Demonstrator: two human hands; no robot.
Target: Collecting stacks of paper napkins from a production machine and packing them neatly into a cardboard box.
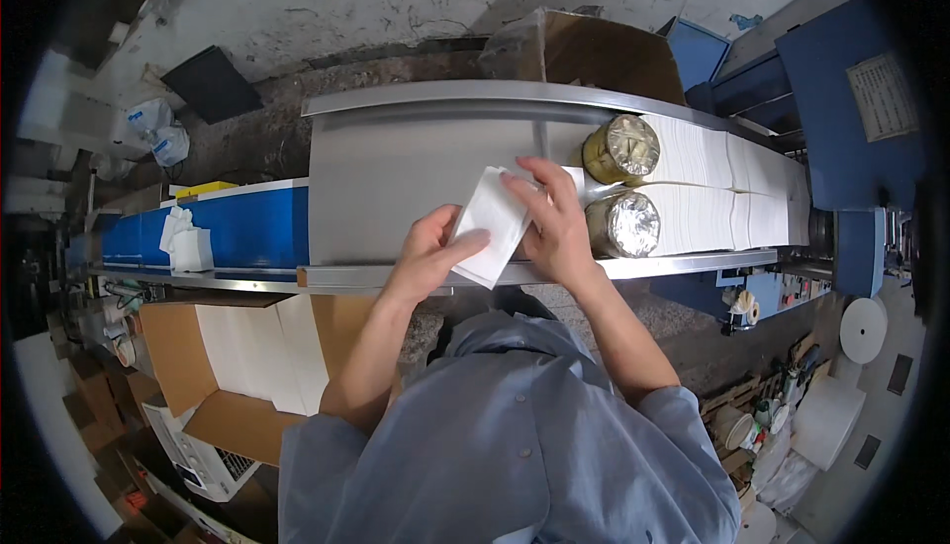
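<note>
A small stack of folded white paper napkins (492, 220) is held at a slant above the metal worktop. My left hand (431, 255) grips its lower left side, with the thumb lying across the top face. At the upper right edge, my right hand (554, 220) has its fingers bent against the stack; its hidden fingertips may reach behind. Just right of that hand stand two round cans, a far can (631, 148) and a near can (627, 225), both with shiny foil-like tops. They sit against the ends of two long rows of white folded napkins (708, 183).
Raised metal rails (435, 95) border the worktop (396, 163). A white napkin pack (188, 247) rests on the blue surface at left. An open cardboard box (237, 425) stands below left, another brown box (609, 54) beyond the far rail. Blue machinery (841, 79) rises at right.
</note>
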